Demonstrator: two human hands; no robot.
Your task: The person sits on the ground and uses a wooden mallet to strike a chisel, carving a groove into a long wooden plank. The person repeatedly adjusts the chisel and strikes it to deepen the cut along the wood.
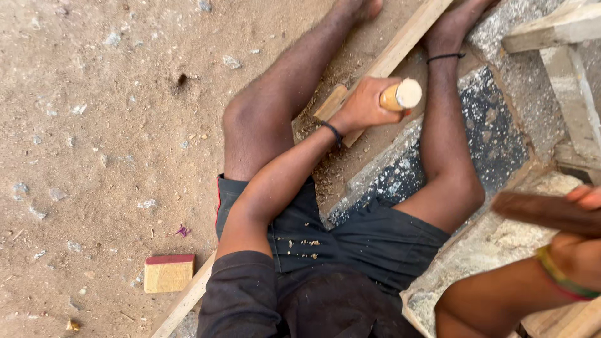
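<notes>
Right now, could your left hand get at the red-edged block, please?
Probably yes: the block lies on open dirt beside the left arm, nothing between. But the left hand grips a wooden handle, so it needs freeing first.

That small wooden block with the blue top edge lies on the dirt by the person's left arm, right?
Not quite: in the head view the small wooden block has a red top edge, not blue. It does lie on the dirt ground by the left arm, while the left hand grips a pale wooden handle.
</notes>
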